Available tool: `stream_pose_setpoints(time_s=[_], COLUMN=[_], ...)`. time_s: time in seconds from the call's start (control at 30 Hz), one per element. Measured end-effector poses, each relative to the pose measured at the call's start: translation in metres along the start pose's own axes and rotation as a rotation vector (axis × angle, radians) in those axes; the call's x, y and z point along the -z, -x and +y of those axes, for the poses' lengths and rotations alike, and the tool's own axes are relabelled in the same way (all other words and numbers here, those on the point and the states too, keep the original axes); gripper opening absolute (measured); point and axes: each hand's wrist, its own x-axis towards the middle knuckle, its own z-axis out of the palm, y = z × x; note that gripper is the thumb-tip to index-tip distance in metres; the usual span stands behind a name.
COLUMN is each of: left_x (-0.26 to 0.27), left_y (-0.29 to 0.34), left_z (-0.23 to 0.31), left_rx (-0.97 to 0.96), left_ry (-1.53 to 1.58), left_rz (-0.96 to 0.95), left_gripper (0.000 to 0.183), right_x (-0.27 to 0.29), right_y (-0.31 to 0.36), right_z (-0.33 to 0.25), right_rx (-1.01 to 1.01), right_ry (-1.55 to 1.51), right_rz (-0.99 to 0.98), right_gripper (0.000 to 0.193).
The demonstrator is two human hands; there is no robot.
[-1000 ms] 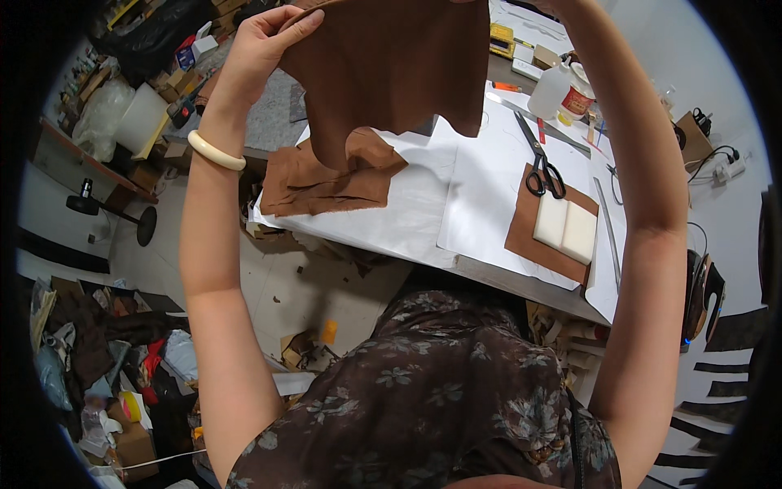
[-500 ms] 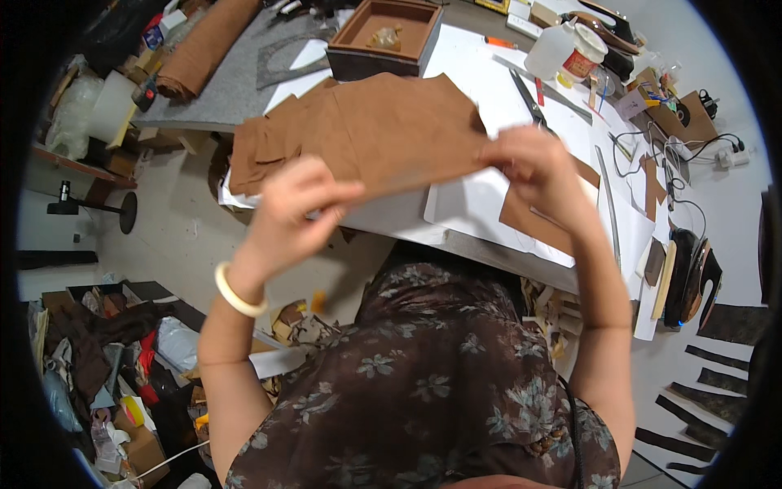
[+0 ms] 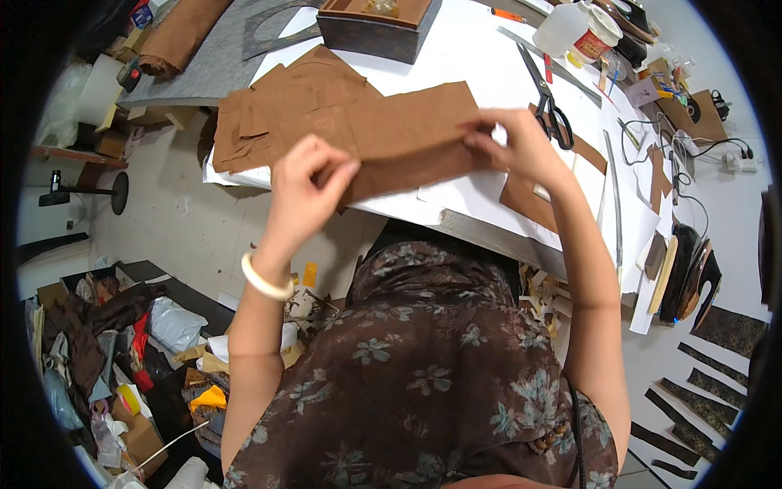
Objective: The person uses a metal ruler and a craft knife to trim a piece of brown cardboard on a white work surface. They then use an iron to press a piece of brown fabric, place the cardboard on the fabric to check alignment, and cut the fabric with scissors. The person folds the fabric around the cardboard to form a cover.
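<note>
A brown fabric piece (image 3: 417,122) is stretched between my two hands over the near edge of the white-covered table. A fold runs across it, and a darker lower flap hangs toward me. My left hand (image 3: 309,175), with a cream bangle at the wrist, pinches the fabric's left end. At the right end, the fingers of my right hand (image 3: 515,148) are closed on the fabric's edge. Several more brown fabric pieces (image 3: 273,114) lie piled at the left, partly beneath the held one. Another brown piece (image 3: 525,200) lies under my right wrist, partly covered by white paper.
Black-handled scissors (image 3: 556,122) lie right of my right hand, beside a metal ruler (image 3: 603,99). Behind the fabric stands a dark open box (image 3: 371,39). A brown fabric roll (image 3: 175,41) rests at the far left. Bottles and cables line the right side.
The fabric between my hands has changed from a nearly flat sheet to a piece with a fold and a lowered front flap. My left hand has shifted slightly right, nearer my right hand.
</note>
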Motion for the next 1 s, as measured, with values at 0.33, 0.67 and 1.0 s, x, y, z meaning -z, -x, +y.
stream_pose_setpoints(time_s=[0.33, 0.67, 1.0], left_x=[-0.011, -0.026, -0.047], left_y=[0.026, 0.076, -0.036], left_z=[-0.039, -0.076, 0.031], left_rx=[0.194, 0.848, 0.014], left_ry=[-0.06, 0.657, 0.086], left_rz=[0.642, 0.637, 0.52], left_gripper=[0.016, 0.025, 0.025], right_x=[-0.044, -0.094, -0.07], right_y=[-0.048, -0.024, 0.021], right_z=[0.034, -0.021, -0.016], right_rx=[0.208, 0.304, 0.145], right_ry=[0.321, 0.166, 0.121], right_rz=[0.418, 0.154, 0.364], right_gripper=[0.036, 0.021, 0.019])
